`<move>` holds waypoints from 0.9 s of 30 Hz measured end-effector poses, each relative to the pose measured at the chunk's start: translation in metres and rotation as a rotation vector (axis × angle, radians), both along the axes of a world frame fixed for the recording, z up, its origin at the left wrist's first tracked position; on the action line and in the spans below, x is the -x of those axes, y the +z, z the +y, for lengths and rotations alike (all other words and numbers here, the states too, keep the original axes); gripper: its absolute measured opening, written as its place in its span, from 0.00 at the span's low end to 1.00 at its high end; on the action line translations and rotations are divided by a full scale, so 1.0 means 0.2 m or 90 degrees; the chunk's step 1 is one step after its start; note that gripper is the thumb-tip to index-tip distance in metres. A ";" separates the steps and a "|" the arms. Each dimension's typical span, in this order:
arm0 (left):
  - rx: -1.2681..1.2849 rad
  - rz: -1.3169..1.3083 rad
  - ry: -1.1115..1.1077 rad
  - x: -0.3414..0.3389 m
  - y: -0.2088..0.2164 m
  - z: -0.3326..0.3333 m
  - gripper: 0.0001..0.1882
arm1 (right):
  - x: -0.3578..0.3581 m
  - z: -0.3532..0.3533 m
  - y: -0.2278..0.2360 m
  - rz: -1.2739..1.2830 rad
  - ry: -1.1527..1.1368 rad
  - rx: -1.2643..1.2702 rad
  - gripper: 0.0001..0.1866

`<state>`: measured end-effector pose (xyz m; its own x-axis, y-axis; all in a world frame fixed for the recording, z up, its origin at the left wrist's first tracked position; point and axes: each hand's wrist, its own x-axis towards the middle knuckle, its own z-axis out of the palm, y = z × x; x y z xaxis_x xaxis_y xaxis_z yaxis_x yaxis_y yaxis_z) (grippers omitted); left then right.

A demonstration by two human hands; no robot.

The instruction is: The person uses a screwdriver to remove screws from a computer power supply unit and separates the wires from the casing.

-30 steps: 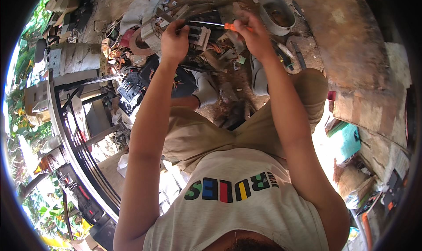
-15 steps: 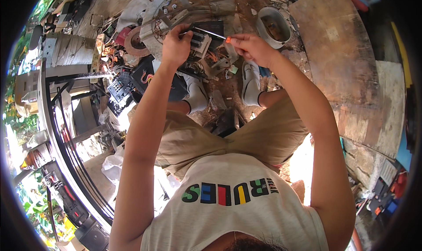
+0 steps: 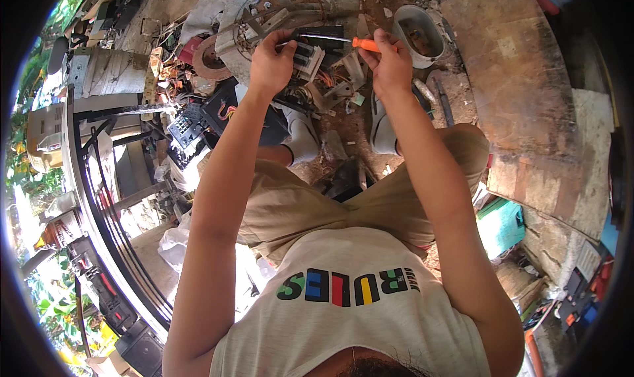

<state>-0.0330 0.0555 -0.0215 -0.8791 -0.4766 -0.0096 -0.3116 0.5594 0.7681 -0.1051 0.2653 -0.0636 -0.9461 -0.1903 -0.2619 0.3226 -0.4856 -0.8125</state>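
My right hand (image 3: 391, 66) is closed round the orange handle of a screwdriver (image 3: 366, 44). Its thin metal shaft runs leftward toward my left hand (image 3: 272, 61). That hand is closed on a boxy electronic part (image 3: 307, 58), dark inside with a pale side. The screwdriver's tip lies at the part's upper edge by my left fingers; whether it touches is too small to tell. Beneath the part sits a heap of wires and scrap pieces (image 3: 323, 89), between my feet and a large grey ring-shaped piece (image 3: 231, 53).
An oval grey tub (image 3: 419, 37) with brown contents stands beyond my right hand. Wooden boards (image 3: 508, 73) lie on the right, with a teal box (image 3: 500, 226) nearer me. A dark flat panel (image 3: 241, 116) and a long metal frame (image 3: 82, 172) occupy the left.
My right hand has shifted a little right and upward, and more of the orange handle shows. The screwdriver shaft lies flatter, and my right elbow has come inward. My left hand keeps its hold.
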 end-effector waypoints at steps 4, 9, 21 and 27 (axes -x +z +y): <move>-0.005 -0.003 0.002 0.00 0.00 -0.01 0.16 | 0.00 0.05 0.07 0.012 0.061 -0.231 0.14; 0.012 -0.007 0.013 0.01 0.00 -0.01 0.17 | 0.01 0.15 -0.03 0.108 0.203 -0.196 0.17; 0.006 0.014 0.000 0.01 -0.04 -0.04 0.17 | 0.08 0.17 0.04 0.197 0.379 -0.397 0.15; 0.010 -0.014 0.014 0.01 0.00 0.00 0.17 | 0.10 0.12 -0.02 0.378 0.274 -0.281 0.08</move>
<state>-0.0345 0.0550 -0.0212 -0.8683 -0.4955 -0.0214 -0.3405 0.5642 0.7521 -0.1244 0.2888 -0.0671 -0.8184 -0.5621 0.1196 -0.1326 -0.0177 -0.9910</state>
